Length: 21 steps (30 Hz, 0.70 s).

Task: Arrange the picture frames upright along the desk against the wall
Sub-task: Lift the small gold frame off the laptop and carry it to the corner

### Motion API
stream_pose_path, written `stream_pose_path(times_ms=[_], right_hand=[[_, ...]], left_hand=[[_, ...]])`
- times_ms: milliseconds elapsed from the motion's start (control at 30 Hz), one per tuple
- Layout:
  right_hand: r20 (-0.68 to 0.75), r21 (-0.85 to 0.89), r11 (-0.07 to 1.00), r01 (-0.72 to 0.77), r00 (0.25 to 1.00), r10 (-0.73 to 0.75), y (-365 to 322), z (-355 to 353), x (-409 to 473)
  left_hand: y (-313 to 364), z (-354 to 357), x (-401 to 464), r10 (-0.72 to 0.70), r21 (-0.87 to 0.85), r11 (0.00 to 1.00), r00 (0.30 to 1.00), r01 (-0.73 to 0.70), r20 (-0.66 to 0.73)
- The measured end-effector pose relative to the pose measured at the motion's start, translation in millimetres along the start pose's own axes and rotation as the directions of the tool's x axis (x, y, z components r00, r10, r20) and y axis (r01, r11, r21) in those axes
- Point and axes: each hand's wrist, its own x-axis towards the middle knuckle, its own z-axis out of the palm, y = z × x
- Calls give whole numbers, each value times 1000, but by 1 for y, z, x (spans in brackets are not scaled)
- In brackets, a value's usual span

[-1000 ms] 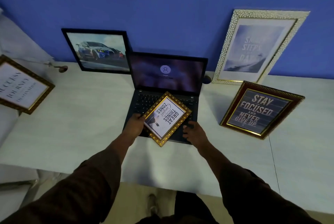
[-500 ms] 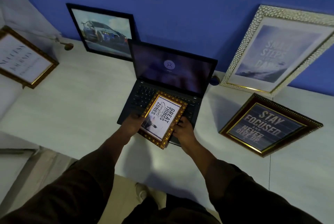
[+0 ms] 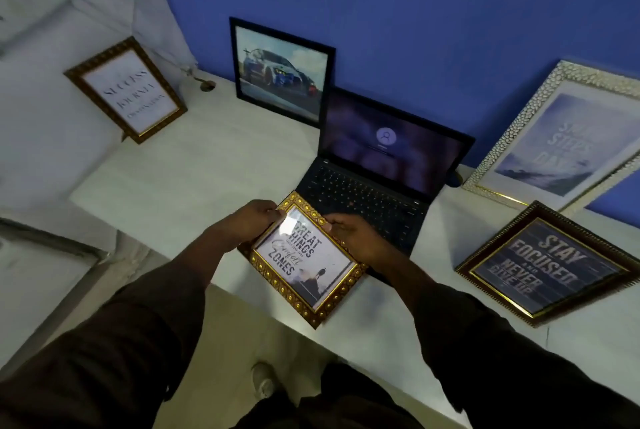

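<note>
We hold the small gold frame (image 3: 304,260) in both hands above the near edge of the worktop (image 3: 194,179), just in front of the open laptop (image 3: 377,172). Left hand (image 3: 249,220) has a closed grip on the frame's upper left corner; right hand (image 3: 353,231) has a closed grip on its upper right edge, fingers curled over the moulding. The frame is tilted, print facing us (it reads GREAT THINGS... ZONES, with glare on the glass near the top).

Around us: the black car frame (image 3: 282,70) stands upright against the blue wall (image 3: 381,6), touching the laptop lid's left side. The pale pebbled frame (image 3: 557,141) leans on the same wall to the right. The dark STAY FOCUSED frame (image 3: 550,264) is on the worktop in front of it; we cannot tell whether it lies flat or is propped. The gold SUCCESS frame (image 3: 126,91) leans against the white side wall at far left, well apart from our hands.
</note>
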Motion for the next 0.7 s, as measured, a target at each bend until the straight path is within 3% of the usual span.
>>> stream_pose_path(times_ms=[133, 267, 433, 700], right_hand=[[15, -112, 994, 13, 1000, -11, -27, 36, 3], [-184, -180, 984, 2, 982, -36, -49, 63, 5], [-255, 181, 983, -40, 963, 87, -60, 104, 3], [-265, 411, 909, -75, 944, 198, -92, 197, 18]], left_hand=[[-34, -26, -32, 11, -172, 985, 1000, -7, 20], [-65, -52, -56, 7, -349, 936, 995, -43, -104], [-97, -90, -86, -67, -597, 800, 977, -69, -202], [-126, -137, -119, -103, -793, 588, 958, -158, -268]])
